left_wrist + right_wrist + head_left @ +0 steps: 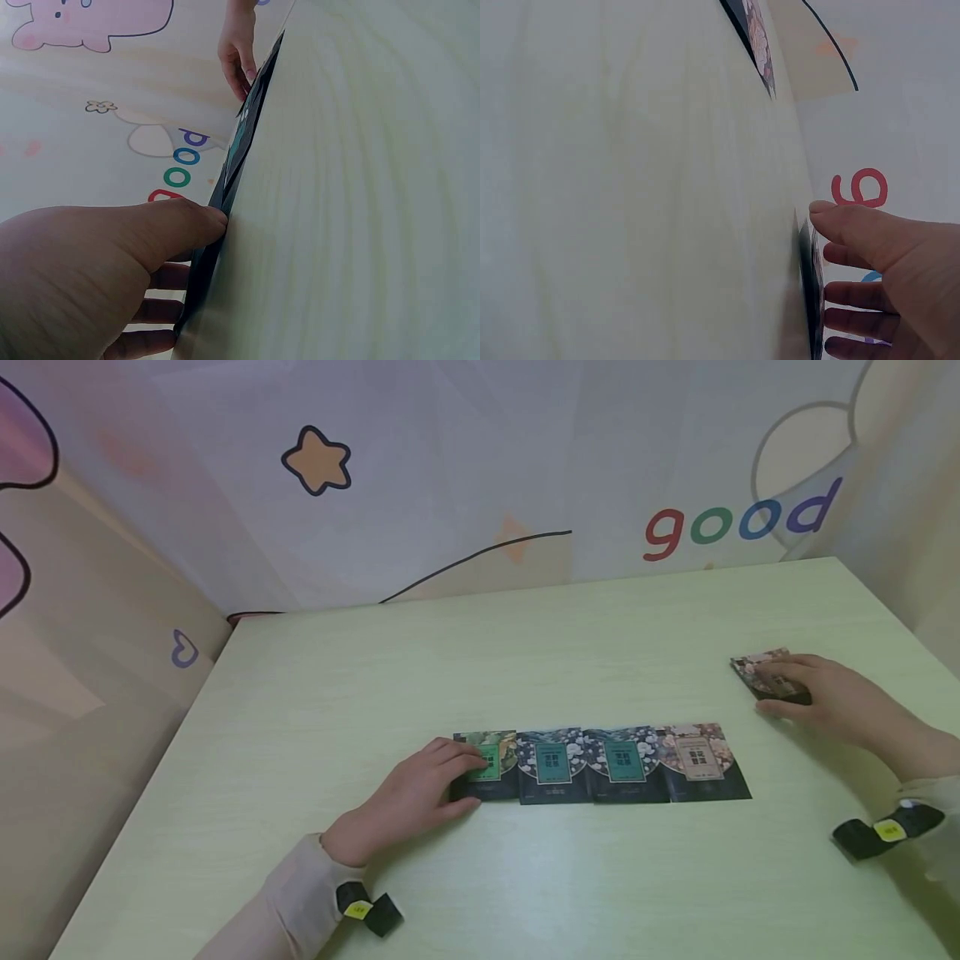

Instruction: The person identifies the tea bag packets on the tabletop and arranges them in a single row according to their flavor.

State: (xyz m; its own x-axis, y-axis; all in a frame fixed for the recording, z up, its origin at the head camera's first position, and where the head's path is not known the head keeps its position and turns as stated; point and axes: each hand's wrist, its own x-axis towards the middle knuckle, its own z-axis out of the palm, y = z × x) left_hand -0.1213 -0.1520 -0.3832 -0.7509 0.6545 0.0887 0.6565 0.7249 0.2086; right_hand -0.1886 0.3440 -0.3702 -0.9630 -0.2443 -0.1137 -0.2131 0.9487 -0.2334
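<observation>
Four flat cards lie edge to edge in a row: a green card (501,783), two blue floral cards (551,764) (625,762) and a pink floral card (697,758). My left hand (420,785) rests on the left end of the green card, fingertips on its face, thumb (206,225) at its near edge. Farther back at right, my right hand (832,697) touches a small stack of pink floral cards (750,670). Its fingers reach straight over the face, and the thumb (832,210) is at the edge. The hand covers part of that stack.
The pale green table (360,677) meets a printed cloth backdrop (480,460) at its back edge. Dark wrist straps with small cameras sit on both sleeves, the left strap (371,910) close over the table.
</observation>
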